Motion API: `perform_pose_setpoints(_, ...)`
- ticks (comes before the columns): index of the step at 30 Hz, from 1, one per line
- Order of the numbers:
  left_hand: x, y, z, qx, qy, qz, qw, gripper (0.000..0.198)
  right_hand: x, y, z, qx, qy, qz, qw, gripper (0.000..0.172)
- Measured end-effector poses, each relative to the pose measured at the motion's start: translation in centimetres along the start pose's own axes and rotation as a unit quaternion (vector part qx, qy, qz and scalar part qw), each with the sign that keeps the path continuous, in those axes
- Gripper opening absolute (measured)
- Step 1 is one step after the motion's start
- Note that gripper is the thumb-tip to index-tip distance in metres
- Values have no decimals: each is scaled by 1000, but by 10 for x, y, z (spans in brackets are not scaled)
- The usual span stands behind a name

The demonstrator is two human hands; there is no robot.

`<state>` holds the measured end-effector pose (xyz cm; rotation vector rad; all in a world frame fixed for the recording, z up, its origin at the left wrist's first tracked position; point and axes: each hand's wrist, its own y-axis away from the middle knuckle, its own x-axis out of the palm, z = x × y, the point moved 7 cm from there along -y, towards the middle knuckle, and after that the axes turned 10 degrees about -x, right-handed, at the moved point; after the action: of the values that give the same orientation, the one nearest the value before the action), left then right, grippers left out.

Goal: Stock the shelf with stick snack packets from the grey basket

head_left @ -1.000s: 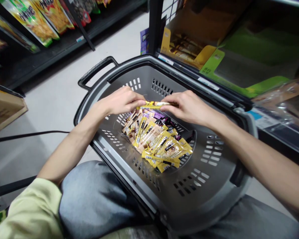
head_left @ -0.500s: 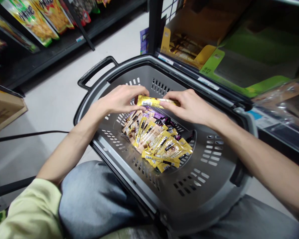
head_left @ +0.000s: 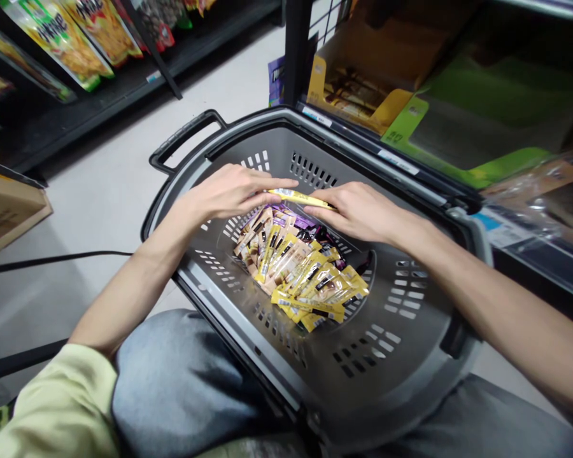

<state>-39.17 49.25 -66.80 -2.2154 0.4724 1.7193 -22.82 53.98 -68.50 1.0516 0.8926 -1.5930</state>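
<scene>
Both my hands hold one slim yellow snack packet (head_left: 300, 197) over the far side of a grey shopping basket (head_left: 391, 381). My left hand (head_left: 233, 191) has its left end between thumb and fingers. The right end sits in the grip of my right hand (head_left: 356, 208). Seen nearly edge-on, the packet shows little of its face. Beneath it, a pile of snack packets (head_left: 300, 264) lies on the basket floor, yellow and beige towards me, with purple packets (head_left: 293, 217) at the back, partly under my hands.
At the right stands a shelf with a yellow display box (head_left: 396, 108) and a green display box (head_left: 501, 162). Bagged snacks (head_left: 71, 41) fill a rack at the upper left. A cardboard box (head_left: 9, 207) is at the left edge. The basket's handle (head_left: 186, 137) sticks out at the far left.
The packet has turned from showing its broad face to nearly edge-on. My right hand has lowered slightly, and my left fingers have stretched further along the packet. The pile is unchanged.
</scene>
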Motion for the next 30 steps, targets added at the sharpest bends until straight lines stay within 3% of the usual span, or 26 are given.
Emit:
perform_pose_setpoints(14, -4, 0, -7, 12, 9, -15, 1000, 52, 2, 0, 0, -3, 6, 35, 999, 57)
perform_pose_setpoints(21, -5, -1, -13, 45, 28, -25, 998, 45, 14, 1, -5, 16, 6, 99, 995, 61)
perform_pose_setpoints(25, -3, -2, -15, 61, 49, -16, 997, 39, 16, 1, -3, 3, 2, 114, 993, 54)
perform_pose_setpoints(30, 4, -3, -9, 47, 44, 13, 998, 40, 14, 2, -9, 25, 11, 124, 992, 30)
